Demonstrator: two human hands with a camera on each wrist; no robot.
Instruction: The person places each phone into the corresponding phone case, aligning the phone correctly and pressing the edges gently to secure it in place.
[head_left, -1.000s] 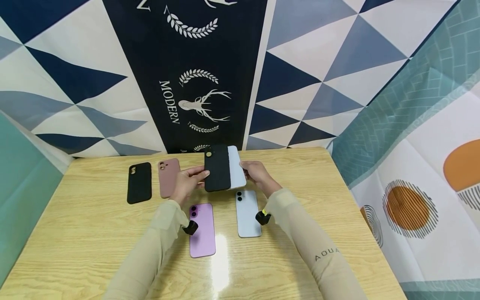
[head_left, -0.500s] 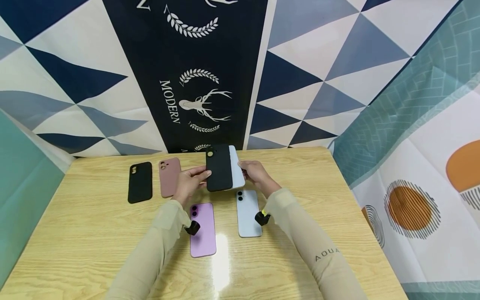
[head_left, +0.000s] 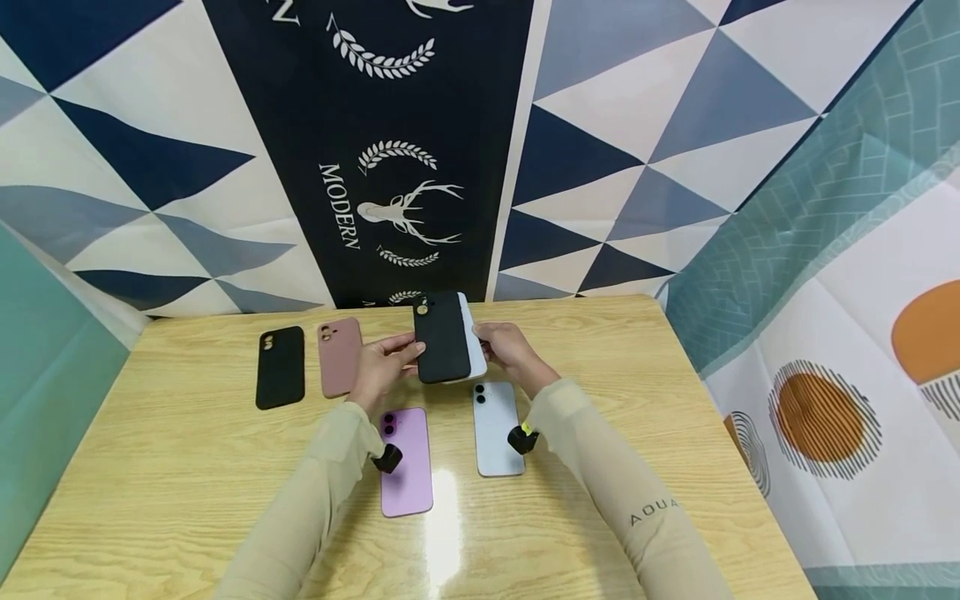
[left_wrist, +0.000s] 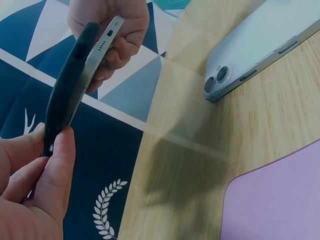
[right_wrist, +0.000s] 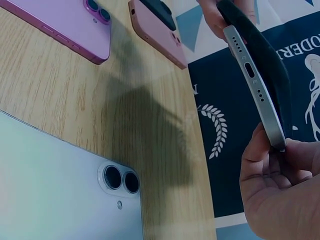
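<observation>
Above the back of the table, my left hand pinches a black phone case along its left edge. My right hand grips the right edge of a pale phone, which sits mostly behind the case in the head view. A narrow strip of the phone shows past the case's right side. From the left wrist, the case and phone stand edge-on, close together and slightly angled apart at one side. The charging port of the phone faces the right wrist camera.
On the wooden table lie a purple phone under my left wrist and a light-blue phone beside my right wrist. A pink case and another black case lie at the back left. A patterned cloth hangs behind.
The pale phone and my right hand have shifted a little left, while the black case has moved slightly right. Less of the phone shows beyond the case.
</observation>
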